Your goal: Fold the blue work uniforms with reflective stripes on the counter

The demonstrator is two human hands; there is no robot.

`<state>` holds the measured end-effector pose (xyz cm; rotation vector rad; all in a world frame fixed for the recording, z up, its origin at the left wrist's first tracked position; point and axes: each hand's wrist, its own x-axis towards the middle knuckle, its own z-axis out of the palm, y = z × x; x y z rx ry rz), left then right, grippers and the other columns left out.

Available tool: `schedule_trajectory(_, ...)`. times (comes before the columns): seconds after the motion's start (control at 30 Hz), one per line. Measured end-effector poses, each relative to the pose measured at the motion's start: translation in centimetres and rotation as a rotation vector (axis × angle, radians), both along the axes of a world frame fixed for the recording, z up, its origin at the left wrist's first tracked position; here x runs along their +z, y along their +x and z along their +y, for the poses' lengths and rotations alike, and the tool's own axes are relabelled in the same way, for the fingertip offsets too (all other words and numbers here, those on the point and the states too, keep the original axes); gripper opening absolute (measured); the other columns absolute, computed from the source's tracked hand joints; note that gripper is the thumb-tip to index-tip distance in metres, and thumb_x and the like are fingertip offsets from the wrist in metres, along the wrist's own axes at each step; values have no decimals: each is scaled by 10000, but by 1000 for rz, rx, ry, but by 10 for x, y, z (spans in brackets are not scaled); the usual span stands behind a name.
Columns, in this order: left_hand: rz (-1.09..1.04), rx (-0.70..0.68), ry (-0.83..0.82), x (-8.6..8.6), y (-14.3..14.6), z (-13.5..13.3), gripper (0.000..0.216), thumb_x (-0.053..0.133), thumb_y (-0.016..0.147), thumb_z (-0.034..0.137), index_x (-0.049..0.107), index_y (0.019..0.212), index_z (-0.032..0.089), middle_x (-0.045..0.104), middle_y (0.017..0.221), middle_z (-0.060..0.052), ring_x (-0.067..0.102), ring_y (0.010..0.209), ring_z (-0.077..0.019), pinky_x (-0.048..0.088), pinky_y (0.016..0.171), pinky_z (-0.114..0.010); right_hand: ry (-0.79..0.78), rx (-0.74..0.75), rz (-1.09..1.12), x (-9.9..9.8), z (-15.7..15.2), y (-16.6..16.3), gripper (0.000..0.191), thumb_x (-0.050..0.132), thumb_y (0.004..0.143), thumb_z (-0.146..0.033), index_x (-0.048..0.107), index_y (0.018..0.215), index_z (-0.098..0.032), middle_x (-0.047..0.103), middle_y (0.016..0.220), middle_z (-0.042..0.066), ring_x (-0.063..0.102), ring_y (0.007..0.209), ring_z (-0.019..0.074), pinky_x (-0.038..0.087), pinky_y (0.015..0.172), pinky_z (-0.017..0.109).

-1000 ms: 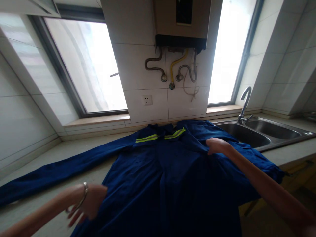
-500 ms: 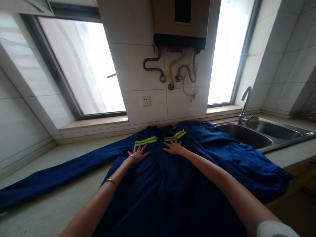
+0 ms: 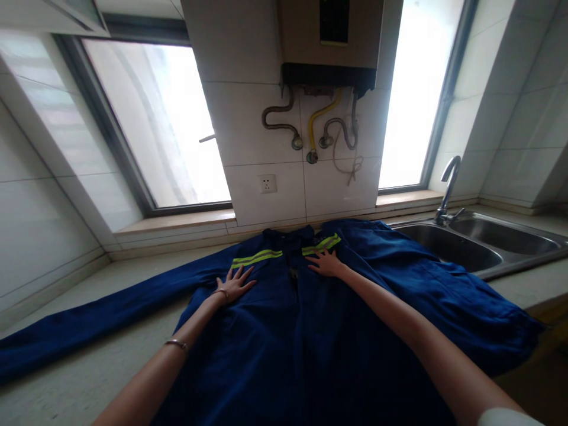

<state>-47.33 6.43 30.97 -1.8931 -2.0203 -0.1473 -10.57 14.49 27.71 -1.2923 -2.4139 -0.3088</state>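
Note:
A dark blue work jacket (image 3: 266, 331) lies spread on the countertop, collar toward the wall. Yellow-green and grey reflective stripes (image 3: 257, 258) cross its chest. My left hand (image 3: 235, 284) rests flat on the left chest side, fingers spread just below the stripe. On the other side of the front, my right hand (image 3: 326, 262) presses flat with fingers apart, its fingertips at the stripe there. A small gap shows in the front opening between the hands. One sleeve (image 3: 110, 307) stretches out to the left; the cloth on the right lies in folds beside the sink.
The pale countertop (image 3: 146, 355) runs along the tiled wall. At the right is a double steel sink (image 3: 492, 260) with a curved faucet (image 3: 448, 189). A water heater (image 3: 331, 41) with pipes hangs above a wall socket (image 3: 267, 183). Windows stand on both sides.
My left hand has slid left across the jacket, away from my right hand. The left chest stripe looks longer and straighter, and a gap appears at the front opening. The view has shifted slightly.

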Motion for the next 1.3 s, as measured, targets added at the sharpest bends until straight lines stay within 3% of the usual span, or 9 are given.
schedule_trajectory(0.2,-33,9,-28,6,10,0,638,267,856,591,219,1439,336,87,1520,-49,18,1359,-408,96,969,-714,13,-23,-30,6,-11,-4,568,232,889,-616,296,1406,-387,242,1479,56,249,1296,371,173,950,670)
schedule_trajectory(0.37,-77,-74,93,9,73,5,592,258,900,433,248,1439,188,114,1515,-93,58,1373,-348,159,1057,-582,71,12,20,22,-32,5,527,307,900,-519,436,1350,-278,536,1248,114,495,1122,309,383,894,488)
schedule_trajectory(0.5,-30,-273,137,9,140,5,647,216,899,523,239,1439,167,128,1511,-106,100,1377,-317,167,1084,-517,170,-217,235,50,-39,66,411,302,934,-342,537,1246,-214,590,1156,117,545,1065,240,405,873,362)
schedule_trajectory(0.67,54,-424,65,-3,194,16,682,213,875,595,224,1448,226,86,1519,-86,43,1373,-357,123,1068,-569,15,-660,372,67,-24,181,435,409,894,-381,596,1157,-91,584,1109,223,583,1002,289,450,791,360)
schedule_trajectory(0.77,58,-387,-3,-19,202,28,704,219,858,621,241,1445,233,73,1518,-106,17,1364,-393,94,1041,-622,-162,-660,409,53,-11,230,498,437,882,-464,540,1261,-157,566,1169,195,621,873,239,473,717,325)
schedule_trajectory(0.87,25,-336,-74,-34,200,38,712,223,846,635,242,1444,249,77,1515,-122,60,1355,-413,114,1010,-660,-331,-582,512,34,2,254,525,374,909,-496,427,1366,-243,594,1150,130,617,697,164,472,636,274)
schedule_trajectory(0.97,8,-349,-27,-44,195,40,686,242,844,631,245,1439,288,72,1518,-104,70,1359,-400,110,1010,-662,-250,-558,513,27,17,257,520,331,925,-498,380,1392,-274,563,1210,124,620,766,178,472,687,292)
schedule_trajectory(1.1,-35,-395,35,-46,191,37,624,276,842,631,351,1387,335,167,1506,-77,125,1361,-366,102,1038,-633,-68,-490,405,41,39,237,465,438,903,-433,465,1334,-260,498,1293,135,572,1013,208,432,827,304)
schedule_trajectory(1.3,-167,-397,89,-42,187,33,481,244,906,473,509,1280,327,309,1458,-38,200,1354,-300,141,1074,-563,-207,-470,476,63,54,216,224,630,770,-255,693,887,-73,661,783,135,612,657,162,464,634,271)
